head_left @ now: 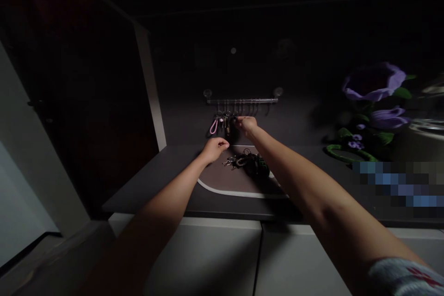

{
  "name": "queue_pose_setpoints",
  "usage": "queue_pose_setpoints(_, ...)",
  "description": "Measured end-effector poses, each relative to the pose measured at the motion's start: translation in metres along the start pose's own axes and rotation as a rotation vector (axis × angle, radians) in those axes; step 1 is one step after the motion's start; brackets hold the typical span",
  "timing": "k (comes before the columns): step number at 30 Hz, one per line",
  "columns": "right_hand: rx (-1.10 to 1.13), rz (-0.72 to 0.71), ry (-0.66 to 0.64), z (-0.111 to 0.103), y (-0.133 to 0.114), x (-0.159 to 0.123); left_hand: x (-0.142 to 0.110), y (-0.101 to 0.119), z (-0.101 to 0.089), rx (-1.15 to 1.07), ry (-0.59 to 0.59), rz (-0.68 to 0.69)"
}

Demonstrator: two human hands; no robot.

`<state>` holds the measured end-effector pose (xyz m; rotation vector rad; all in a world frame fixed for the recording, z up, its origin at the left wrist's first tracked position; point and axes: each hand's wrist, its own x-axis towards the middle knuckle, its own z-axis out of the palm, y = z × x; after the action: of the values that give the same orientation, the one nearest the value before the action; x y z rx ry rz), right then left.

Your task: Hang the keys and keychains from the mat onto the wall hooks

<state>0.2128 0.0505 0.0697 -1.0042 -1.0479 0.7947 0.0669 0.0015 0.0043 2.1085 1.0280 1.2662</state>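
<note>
A bunch of hanging keys (226,121) dangles from the left hooks of a slim hook rail (242,100) fixed to the wall above the tabletop's back edge; a pink loop (214,126) hangs at its left. A second key bunch (248,163) lies flat on the tabletop, near its back edge, just below the rail.
</note>
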Motion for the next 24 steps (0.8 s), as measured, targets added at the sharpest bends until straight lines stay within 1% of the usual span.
queue_pose_setpoints(3,0.058,0.091,-0.013,-0.006,-0.006,-0.012,-0.001,0.001,-0.001,-0.026,-0.016,-0.018)
queue_pose_setpoints(6,0.107,0.146,-0.054,-0.013,-0.013,-0.028,-0.001,-0.001,-0.001,-0.054,-0.054,-0.027)
queue_pose_setpoints(8,0.127,0.172,-0.099,-0.018,-0.017,-0.041,-0.002,-0.002,-0.001,-0.060,-0.095,-0.034)
queue_pose_setpoints(10,0.128,0.167,-0.139,-0.022,-0.018,-0.054,-0.003,-0.003,-0.002,-0.059,-0.142,-0.041)
queue_pose_setpoints(13,0.085,0.114,-0.162,-0.027,-0.012,-0.070,-0.006,-0.002,-0.003,-0.022,-0.216,-0.052)
queue_pose_setpoints(16,-0.018,0.047,-0.163,-0.032,0.001,-0.080,-0.008,-0.003,-0.004,0.080,-0.276,-0.041)
queue_pose_setpoints(20,-0.202,-0.066,-0.162,-0.038,0.024,-0.079,-0.009,-0.010,-0.001,0.196,-0.333,-0.003)
queue_pose_setpoints(22,-0.296,-0.125,-0.164,-0.040,0.032,-0.077,-0.008,-0.015,0.001,0.215,-0.337,0.001)
queue_pose_setpoints(24,-0.394,-0.180,-0.169,-0.042,0.035,-0.076,-0.007,-0.018,0.003,0.233,-0.333,-0.004)
